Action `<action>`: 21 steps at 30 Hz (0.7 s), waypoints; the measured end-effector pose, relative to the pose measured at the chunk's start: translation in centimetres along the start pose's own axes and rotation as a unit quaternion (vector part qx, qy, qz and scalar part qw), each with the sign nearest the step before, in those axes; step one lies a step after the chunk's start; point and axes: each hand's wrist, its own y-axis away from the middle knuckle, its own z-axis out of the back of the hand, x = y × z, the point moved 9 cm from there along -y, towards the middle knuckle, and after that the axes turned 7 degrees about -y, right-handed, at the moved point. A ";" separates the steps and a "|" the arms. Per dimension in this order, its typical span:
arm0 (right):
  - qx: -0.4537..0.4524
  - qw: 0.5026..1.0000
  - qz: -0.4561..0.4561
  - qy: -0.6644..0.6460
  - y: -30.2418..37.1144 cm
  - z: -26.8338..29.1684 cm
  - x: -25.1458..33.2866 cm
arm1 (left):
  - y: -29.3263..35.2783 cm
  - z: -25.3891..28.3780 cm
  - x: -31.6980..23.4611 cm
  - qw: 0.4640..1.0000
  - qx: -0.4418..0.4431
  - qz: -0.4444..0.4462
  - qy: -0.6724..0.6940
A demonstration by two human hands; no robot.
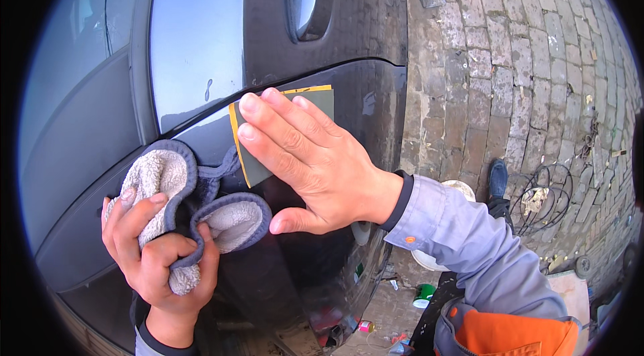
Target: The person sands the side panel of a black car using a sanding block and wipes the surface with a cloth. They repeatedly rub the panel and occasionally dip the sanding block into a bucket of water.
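Note:
My left hand [161, 262] is closed around a bunched grey microfibre cloth [159, 178] with dark blue edging. One fold of the cloth lies over the dark car panel [365, 128]. My right hand [315, 161] rests flat, its fingers stretched out and the thumb apart. Beneath it lies a grey-green sheet [323, 102] with yellow edges, which looks like sandpaper. The palm and fingers cover most of that sheet, which sits against the car body just below the door seam. The thumb is close to the cloth's hanging fold.
A car door handle [310, 1] stands out beyond the seam. Brick paving [496, 54] runs along the right. Past my right forearm are a white bucket [459, 188], a shoe [497, 178] and a coil of dark cable [553, 188]. A green container [423, 295] lies lower down.

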 end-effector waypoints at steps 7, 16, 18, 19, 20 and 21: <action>-0.046 0.998 0.046 -0.029 1.1 0.9 4.2 | -0.1 -0.1 0.0 1.000 0.005 0.001 0.004; -0.044 0.998 0.026 -0.047 -0.6 1.9 3.1 | -0.1 -0.1 -0.1 1.000 0.003 0.004 0.005; -0.011 0.999 0.016 -0.046 -0.3 1.3 3.4 | -0.2 -0.1 -0.1 1.000 0.006 0.001 0.005; -0.039 0.998 0.048 -0.013 -0.2 1.6 3.8 | -0.3 -0.1 -0.1 1.000 0.004 0.003 0.005; -0.015 1.000 0.014 -0.024 0.0 1.0 2.9 | -0.3 -0.1 -0.1 1.000 0.005 0.004 0.006; -0.047 0.999 0.016 -0.019 0.0 1.4 2.4 | -0.3 -0.1 -0.1 1.000 0.006 0.004 0.007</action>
